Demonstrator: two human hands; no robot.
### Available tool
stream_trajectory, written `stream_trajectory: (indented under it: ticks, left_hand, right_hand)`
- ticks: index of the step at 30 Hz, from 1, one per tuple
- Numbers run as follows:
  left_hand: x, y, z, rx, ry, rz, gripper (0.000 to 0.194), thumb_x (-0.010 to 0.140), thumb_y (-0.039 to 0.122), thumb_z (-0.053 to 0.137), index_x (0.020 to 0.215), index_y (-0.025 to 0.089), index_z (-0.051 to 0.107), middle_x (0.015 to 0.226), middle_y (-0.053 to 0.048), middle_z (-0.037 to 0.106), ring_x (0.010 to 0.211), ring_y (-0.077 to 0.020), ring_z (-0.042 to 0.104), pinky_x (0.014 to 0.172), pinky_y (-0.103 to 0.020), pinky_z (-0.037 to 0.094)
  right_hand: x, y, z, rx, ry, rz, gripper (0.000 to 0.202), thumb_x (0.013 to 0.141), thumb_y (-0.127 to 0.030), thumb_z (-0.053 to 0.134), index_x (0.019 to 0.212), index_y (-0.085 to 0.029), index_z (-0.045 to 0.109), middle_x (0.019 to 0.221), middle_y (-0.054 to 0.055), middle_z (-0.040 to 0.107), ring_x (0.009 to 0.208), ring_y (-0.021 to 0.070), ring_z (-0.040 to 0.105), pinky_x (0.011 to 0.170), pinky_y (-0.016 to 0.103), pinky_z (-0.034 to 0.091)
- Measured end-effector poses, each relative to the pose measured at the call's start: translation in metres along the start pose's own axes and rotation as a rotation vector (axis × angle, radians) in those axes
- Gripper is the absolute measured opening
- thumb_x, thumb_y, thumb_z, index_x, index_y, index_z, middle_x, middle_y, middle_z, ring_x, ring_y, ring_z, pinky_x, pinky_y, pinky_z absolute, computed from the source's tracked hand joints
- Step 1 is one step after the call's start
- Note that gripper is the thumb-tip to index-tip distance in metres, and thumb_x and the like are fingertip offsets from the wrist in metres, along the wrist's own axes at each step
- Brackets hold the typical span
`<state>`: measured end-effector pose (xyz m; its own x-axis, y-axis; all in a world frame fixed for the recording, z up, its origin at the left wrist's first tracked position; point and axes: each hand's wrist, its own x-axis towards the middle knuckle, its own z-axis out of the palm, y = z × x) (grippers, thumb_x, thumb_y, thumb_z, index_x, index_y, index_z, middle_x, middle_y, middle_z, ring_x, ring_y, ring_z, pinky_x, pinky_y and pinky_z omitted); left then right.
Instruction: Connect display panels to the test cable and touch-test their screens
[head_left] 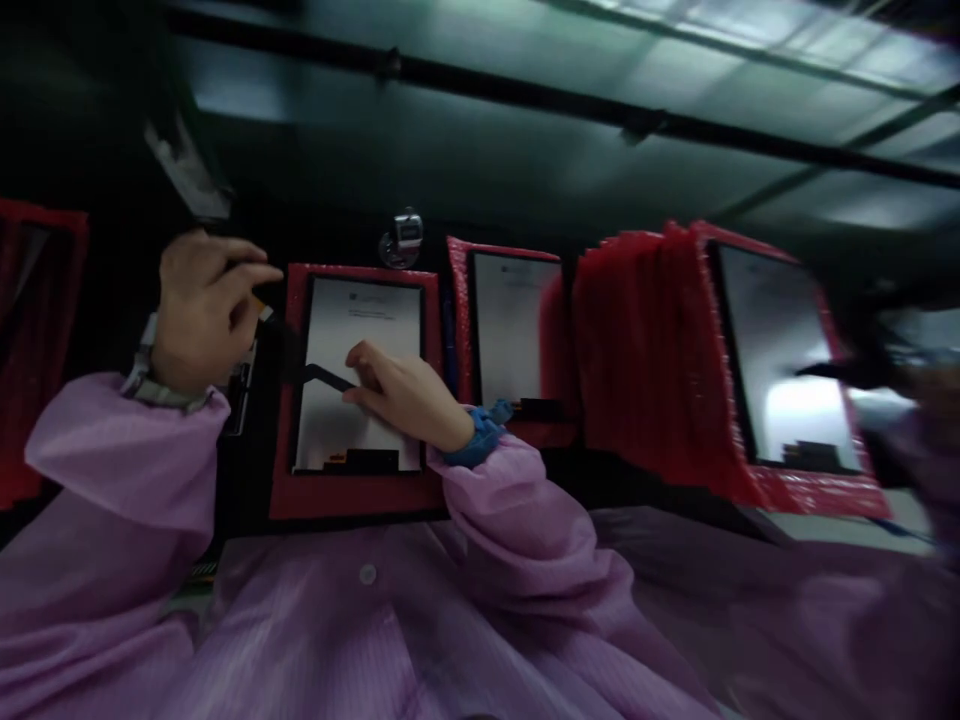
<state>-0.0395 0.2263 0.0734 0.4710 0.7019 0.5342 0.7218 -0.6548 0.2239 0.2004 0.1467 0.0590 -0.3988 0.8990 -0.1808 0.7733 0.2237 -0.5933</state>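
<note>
In front of me a flat display panel with a black border and lit pale face lies on a red padded sheet. My right hand is over the panel, its thumb and fingers pinching a thin black bent strip. The strip's far end points left across the panel. Left of the panel, my left hand is raised with its fingers curled together. A small yellow and white tip shows by its fingertips, with something dark beyond; what it is I cannot make out. A black block shows along the panel's lower edge.
To the right stands another panel in red padding, then a thick stack of red sheets with a panel at its front. More red padding is at far left. A small silver counter sits behind. A blurred person is at far right.
</note>
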Motion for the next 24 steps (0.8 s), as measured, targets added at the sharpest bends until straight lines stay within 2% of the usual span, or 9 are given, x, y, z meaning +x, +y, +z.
stream_trajectory:
  ticks: [3, 6, 8, 11, 16, 18, 21, 23, 24]
  left_hand:
    - [-0.003, 0.020, 0.010, -0.089, -0.190, 0.096, 0.022, 0.091, 0.033, 0.052, 0.102, 0.028, 0.071, 0.106, -0.005, 0.068, 0.104, -0.0262, 0.061, 0.096, -0.045, 0.048]
    - [-0.008, 0.035, 0.017, -0.176, -0.346, 0.228, 0.037, 0.091, 0.047, 0.053, 0.115, 0.024, 0.068, 0.107, -0.009, 0.069, 0.102, -0.0292, 0.062, 0.093, -0.045, 0.049]
    - [-0.010, 0.037, 0.019, -0.195, -0.452, 0.263, 0.047, 0.090, 0.049, 0.055, 0.126, 0.019, 0.063, 0.112, -0.011, 0.068, 0.103, -0.0302, 0.062, 0.093, -0.046, 0.049]
    - [-0.010, 0.033, 0.020, -0.193, -0.540, 0.242, 0.040, 0.093, 0.044, 0.053, 0.121, 0.018, 0.066, 0.114, -0.011, 0.067, 0.104, -0.0297, 0.062, 0.096, -0.046, 0.047]
    - [-0.009, 0.027, 0.021, -0.220, -0.510, 0.207, 0.033, 0.095, 0.040, 0.048, 0.106, 0.020, 0.072, 0.106, -0.010, 0.068, 0.098, -0.0283, 0.063, 0.092, -0.045, 0.048]
    - [-0.005, 0.033, 0.017, -0.262, -0.439, 0.157, 0.031, 0.094, 0.038, 0.048, 0.104, 0.021, 0.072, 0.107, -0.010, 0.068, 0.099, -0.0280, 0.063, 0.094, -0.045, 0.049]
    - [0.012, 0.057, 0.002, -0.399, -0.266, -0.038, 0.024, 0.094, 0.037, 0.052, 0.101, 0.024, 0.071, 0.108, -0.007, 0.068, 0.104, -0.0257, 0.063, 0.098, -0.042, 0.048]
    - [0.032, 0.083, -0.006, -0.608, -0.211, -0.234, 0.022, 0.093, 0.041, 0.056, 0.099, 0.025, 0.070, 0.108, -0.005, 0.069, 0.105, -0.0240, 0.064, 0.100, -0.040, 0.047]
    - [0.044, 0.098, -0.009, -0.763, -0.228, -0.336, 0.025, 0.093, 0.045, 0.057, 0.100, 0.024, 0.070, 0.107, -0.004, 0.070, 0.105, -0.0238, 0.064, 0.100, -0.040, 0.047]
  right_hand:
    - [0.004, -0.001, 0.001, -0.081, 0.045, 0.018, 0.031, 0.094, -0.040, 0.062, 0.115, -0.020, 0.053, 0.084, 0.000, 0.067, 0.075, 0.0173, 0.062, 0.061, 0.028, 0.031]
    - [0.008, -0.002, 0.002, -0.110, 0.090, 0.035, 0.029, 0.097, -0.043, 0.058, 0.115, -0.020, 0.054, 0.090, 0.001, 0.069, 0.080, 0.0179, 0.064, 0.061, 0.028, 0.033]
    - [0.010, -0.002, 0.001, -0.113, 0.104, 0.044, 0.029, 0.098, -0.043, 0.057, 0.115, -0.019, 0.055, 0.095, 0.001, 0.071, 0.083, 0.0175, 0.065, 0.062, 0.027, 0.034]
    - [0.009, -0.003, -0.002, -0.112, 0.106, 0.062, 0.030, 0.096, -0.042, 0.059, 0.115, -0.019, 0.057, 0.096, 0.000, 0.072, 0.085, 0.0167, 0.066, 0.063, 0.025, 0.034]
    - [0.008, -0.005, -0.005, -0.107, 0.118, 0.067, 0.030, 0.098, -0.042, 0.057, 0.118, -0.019, 0.058, 0.104, 0.001, 0.072, 0.094, 0.0178, 0.068, 0.069, 0.024, 0.040]
    - [0.013, -0.008, -0.004, -0.097, 0.122, 0.060, 0.030, 0.097, -0.042, 0.058, 0.117, -0.020, 0.059, 0.102, 0.000, 0.073, 0.094, 0.0182, 0.069, 0.072, 0.024, 0.044]
    - [0.017, -0.013, -0.007, -0.079, 0.124, 0.055, 0.024, 0.094, -0.040, 0.063, 0.109, -0.021, 0.064, 0.092, -0.003, 0.073, 0.087, 0.0174, 0.071, 0.073, 0.024, 0.051]
    - [0.007, -0.009, -0.019, 0.092, 0.225, 0.092, 0.014, 0.088, -0.034, 0.069, 0.096, -0.022, 0.067, 0.080, -0.005, 0.070, 0.081, 0.0156, 0.072, 0.072, 0.024, 0.056]
    - [-0.004, -0.004, -0.029, 0.223, 0.300, 0.116, 0.011, 0.085, -0.031, 0.071, 0.091, -0.023, 0.068, 0.075, -0.007, 0.068, 0.079, 0.0142, 0.072, 0.072, 0.022, 0.058]
